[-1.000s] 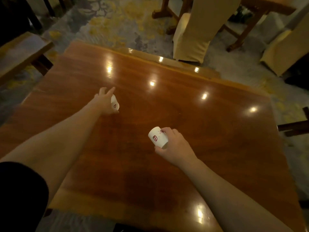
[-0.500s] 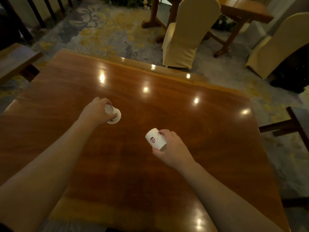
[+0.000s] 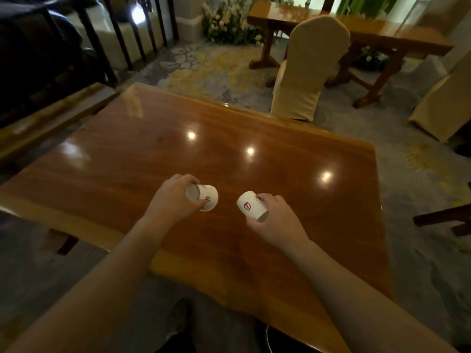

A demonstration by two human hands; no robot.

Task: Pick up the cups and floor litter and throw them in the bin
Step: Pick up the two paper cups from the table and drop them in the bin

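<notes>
- Head view: the glossy reddish-brown wooden worktop (image 3: 254, 154) spreads bare ahead of both hands, its near edge running diagonally from the left side down to the lower right, with patterned grey and yellow carpet (image 3: 211, 70) beyond the far edge.
- A cream fabric-covered chair (image 3: 305, 72) stands just past the far edge; a second wooden table (image 3: 377, 31) sits behind it, well apart from the worktop.
- Dark vertical railing bars (image 3: 122, 34) close off the upper left.
- The left hand (image 3: 170, 202) is curled around a small white paper cup with a red mark (image 3: 204, 197), tipped on its side with its mouth turned towards the palm.
- The right hand (image 3: 277, 220) grips a second white paper cup with a red logo (image 3: 251, 206), base pointing up and left.
- Both bare forearms reach forward over the near edge, hands close together above the worktop's middle, cups near each other but apart.
</notes>
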